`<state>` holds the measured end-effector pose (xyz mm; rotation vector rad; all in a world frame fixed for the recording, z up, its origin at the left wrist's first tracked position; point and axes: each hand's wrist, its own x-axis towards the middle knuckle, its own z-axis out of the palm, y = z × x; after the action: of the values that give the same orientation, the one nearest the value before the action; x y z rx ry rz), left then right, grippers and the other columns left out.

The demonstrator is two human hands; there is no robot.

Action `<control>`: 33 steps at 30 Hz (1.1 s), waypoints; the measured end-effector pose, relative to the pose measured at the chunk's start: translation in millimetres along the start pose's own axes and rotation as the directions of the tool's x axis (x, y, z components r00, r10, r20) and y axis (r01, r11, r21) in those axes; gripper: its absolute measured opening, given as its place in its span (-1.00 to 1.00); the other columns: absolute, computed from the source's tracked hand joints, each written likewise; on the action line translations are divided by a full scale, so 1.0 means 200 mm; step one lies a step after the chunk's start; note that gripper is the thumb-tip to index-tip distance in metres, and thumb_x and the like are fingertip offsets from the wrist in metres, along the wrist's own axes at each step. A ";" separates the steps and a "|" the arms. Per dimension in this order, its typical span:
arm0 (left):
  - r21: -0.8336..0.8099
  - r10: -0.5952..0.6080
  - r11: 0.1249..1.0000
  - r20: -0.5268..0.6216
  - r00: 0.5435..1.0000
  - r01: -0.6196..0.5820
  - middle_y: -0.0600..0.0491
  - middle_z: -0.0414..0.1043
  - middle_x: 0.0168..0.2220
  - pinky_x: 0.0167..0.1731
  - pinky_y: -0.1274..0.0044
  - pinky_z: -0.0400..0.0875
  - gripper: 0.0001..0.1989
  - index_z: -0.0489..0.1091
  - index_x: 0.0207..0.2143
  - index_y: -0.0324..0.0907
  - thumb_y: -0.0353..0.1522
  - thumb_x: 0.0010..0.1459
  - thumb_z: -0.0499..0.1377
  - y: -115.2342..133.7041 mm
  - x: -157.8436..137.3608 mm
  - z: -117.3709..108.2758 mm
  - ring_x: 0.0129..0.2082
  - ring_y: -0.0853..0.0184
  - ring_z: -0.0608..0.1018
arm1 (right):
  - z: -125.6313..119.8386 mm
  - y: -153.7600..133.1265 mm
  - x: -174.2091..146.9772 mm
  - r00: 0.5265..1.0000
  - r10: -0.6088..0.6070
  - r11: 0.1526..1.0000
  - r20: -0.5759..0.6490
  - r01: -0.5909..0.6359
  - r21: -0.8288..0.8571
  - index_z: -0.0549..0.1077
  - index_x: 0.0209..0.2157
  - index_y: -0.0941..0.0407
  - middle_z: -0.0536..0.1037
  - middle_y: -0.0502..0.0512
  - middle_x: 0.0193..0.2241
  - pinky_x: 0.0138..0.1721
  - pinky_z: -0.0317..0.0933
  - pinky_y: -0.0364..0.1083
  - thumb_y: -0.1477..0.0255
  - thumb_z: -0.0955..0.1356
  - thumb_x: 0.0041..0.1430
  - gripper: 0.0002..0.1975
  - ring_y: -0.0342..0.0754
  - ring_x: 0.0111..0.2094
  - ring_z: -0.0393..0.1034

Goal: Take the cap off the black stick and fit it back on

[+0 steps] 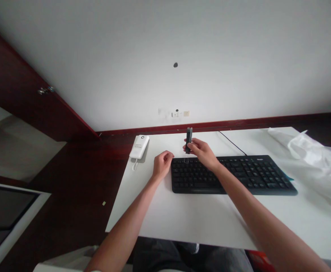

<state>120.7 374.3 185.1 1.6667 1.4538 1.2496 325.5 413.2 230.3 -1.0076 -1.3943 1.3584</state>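
Two hands are seen over a white table (182,217), and one dark slim object is being handled. The object (188,139) is held near upright above the top left part of a black keyboard (258,172), pinched between thumb and fingers of the right hand (200,151); its type can't be made out. The left hand (162,165) is set just beside the keyboard's top left corner, fingers curled in; whether anything is pinched there can't be told. A small loop-like outline (186,162) is seen just below the object, over the keys; whether it's attached can't be told. Main risk, as judged: the object is gripped by the fingers only, with its top end left free, so it could be tipped or dropped onto the keys if the pinch is loosened. Keys could also be pressed by accident, since the right forearm is passed low across the keyboard. If the keyboard is shoved, its cable (231,142) could be tugged. A white power bank (139,148) is placed near the table's left edge and could be knocked off by a wide left sweep. Crumpled white plastic (312,155) is left at right, well apart from both hands.
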 end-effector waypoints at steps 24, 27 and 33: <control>0.087 0.022 0.996 0.061 0.998 -0.028 0.07 0.52 -0.37 -0.33 0.58 0.37 -0.83 0.51 -0.22 -0.17 -0.45 0.27 0.11 -0.03 -0.03 -0.04 -0.41 0.39 0.50 | 0.17 0.19 -0.08 0.974 -0.201 0.966 -0.109 0.178 -0.188 0.32 0.01 0.06 0.64 0.23 -0.07 -0.09 0.47 0.06 0.18 0.33 0.36 -0.68 0.04 -0.18 0.59; 0.108 0.041 0.993 0.071 0.997 -0.048 0.05 0.53 -0.34 -0.29 0.57 0.38 -0.83 0.52 -0.23 -0.16 -0.44 0.28 0.11 -0.04 -0.03 -0.03 -0.38 0.38 0.51 | 0.16 0.18 -0.08 0.975 -0.201 0.959 -0.100 0.175 -0.222 0.32 0.01 0.06 0.64 0.22 -0.08 -0.12 0.47 0.05 0.18 0.32 0.37 -0.69 0.05 -0.21 0.61; 0.120 0.046 0.991 0.105 0.993 -0.058 0.05 0.54 -0.33 -0.27 0.55 0.40 -0.84 0.52 -0.21 -0.16 -0.41 0.30 0.12 -0.05 -0.03 -0.04 -0.37 0.37 0.52 | 0.17 0.16 -0.10 0.987 -0.157 0.947 -0.025 0.144 -0.287 0.31 0.03 0.06 0.65 0.22 -0.07 -0.20 0.50 0.00 0.17 0.27 0.40 -0.69 0.05 -0.26 0.65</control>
<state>109.5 369.9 177.5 1.8329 1.4589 1.1049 297.2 387.4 198.3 -1.0864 -1.6274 1.0343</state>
